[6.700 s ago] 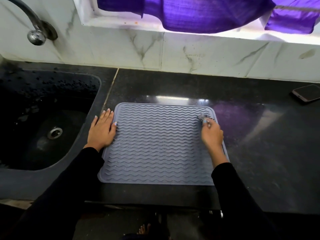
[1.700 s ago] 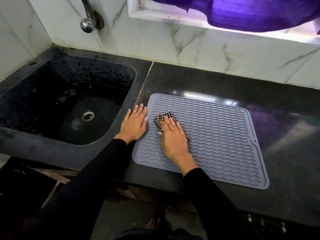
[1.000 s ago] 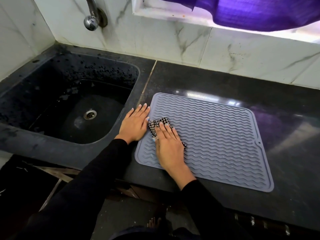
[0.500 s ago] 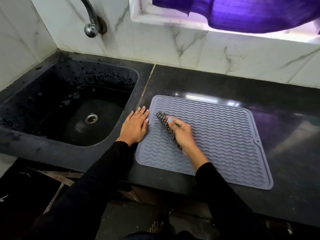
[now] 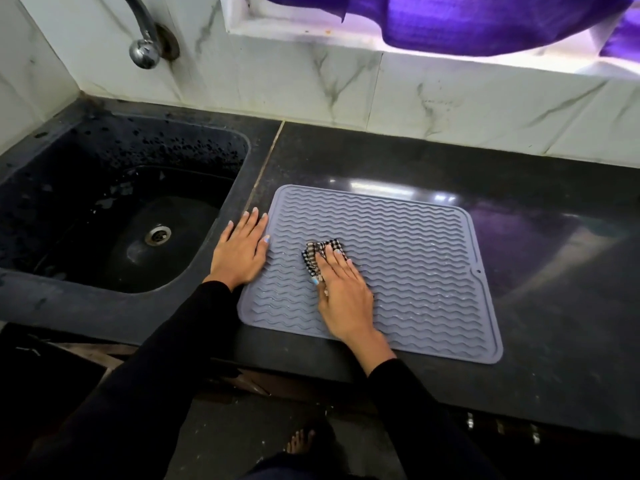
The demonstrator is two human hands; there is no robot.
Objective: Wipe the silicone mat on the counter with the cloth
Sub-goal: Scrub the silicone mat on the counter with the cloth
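A grey silicone mat (image 5: 415, 258) with wavy ridges lies flat on the black counter (image 5: 554, 271). A small black-and-white checked cloth (image 5: 317, 252) is folded on the mat's left half. My right hand (image 5: 341, 289) lies flat on the cloth and presses it to the mat, fingers pointing away from me. Most of the cloth is hidden under the palm. My left hand (image 5: 240, 252) rests flat with spread fingers at the mat's left edge, partly on the counter, thumb on the mat's rim.
A black sink (image 5: 114, 216) with a metal drain sits to the left of the mat. A chrome tap (image 5: 143, 51) comes out of the marble wall above it. Purple fabric (image 5: 485, 22) hangs at the window ledge. The counter's front edge runs just below the mat.
Half a second ago my right hand held the cloth bunched on edge; now it lies flat on it, a little further right on the mat. The left hand has stayed put.
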